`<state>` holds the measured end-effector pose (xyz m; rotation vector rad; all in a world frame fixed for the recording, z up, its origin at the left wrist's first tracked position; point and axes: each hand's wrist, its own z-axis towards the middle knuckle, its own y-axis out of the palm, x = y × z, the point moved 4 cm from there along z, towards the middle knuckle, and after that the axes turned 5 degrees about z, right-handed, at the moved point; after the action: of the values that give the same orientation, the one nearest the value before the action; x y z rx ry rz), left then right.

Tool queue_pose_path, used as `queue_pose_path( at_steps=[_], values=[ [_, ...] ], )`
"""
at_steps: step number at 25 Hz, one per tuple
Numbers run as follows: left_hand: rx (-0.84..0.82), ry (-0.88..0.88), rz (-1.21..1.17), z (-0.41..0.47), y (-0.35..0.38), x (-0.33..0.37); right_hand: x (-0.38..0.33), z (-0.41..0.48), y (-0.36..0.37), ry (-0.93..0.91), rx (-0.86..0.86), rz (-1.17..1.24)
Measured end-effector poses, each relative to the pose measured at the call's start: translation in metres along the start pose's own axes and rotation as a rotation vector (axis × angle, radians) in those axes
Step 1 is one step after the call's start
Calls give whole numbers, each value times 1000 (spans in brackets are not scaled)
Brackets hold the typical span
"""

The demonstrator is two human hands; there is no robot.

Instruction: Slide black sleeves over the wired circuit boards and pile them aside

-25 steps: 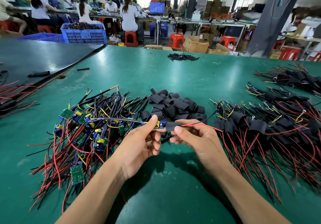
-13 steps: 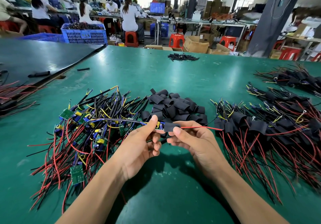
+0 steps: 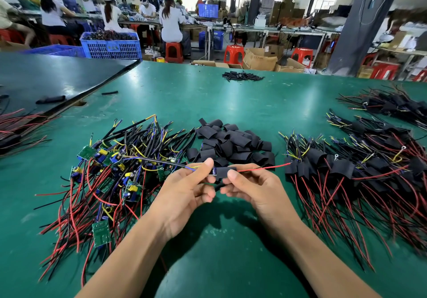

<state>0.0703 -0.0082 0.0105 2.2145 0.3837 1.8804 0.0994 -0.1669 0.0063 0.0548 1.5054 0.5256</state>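
Above the green worktop (image 3: 208, 98), the left hand (image 3: 184, 196) pinches one end of a circuit board (image 3: 214, 171) and the right hand (image 3: 256, 189) pinches the black sleeve (image 3: 223, 171) around it. A red wire (image 3: 263, 167) trails rightward. Bare boards (image 3: 111, 170) lie heaped at left, loose sleeves (image 3: 231, 142) behind the hands, and sleeved boards (image 3: 358, 170) at right.

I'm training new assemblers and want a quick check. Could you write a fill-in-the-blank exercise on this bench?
1. The right hand pinches a black sleeve with a ____ wire leaving its right end.
2. The left hand holds the wires at the sleeve's ____ end.
3. The loose sleeves lie on a ____ table.
Missing words: red; left; green.
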Motion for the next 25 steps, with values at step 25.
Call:
queue_pose_path(
  at_steps=[25],
  values=[
    [124, 30, 16, -1, -3, -2, 6, 1, 2, 40, 30, -61]
  ],
)
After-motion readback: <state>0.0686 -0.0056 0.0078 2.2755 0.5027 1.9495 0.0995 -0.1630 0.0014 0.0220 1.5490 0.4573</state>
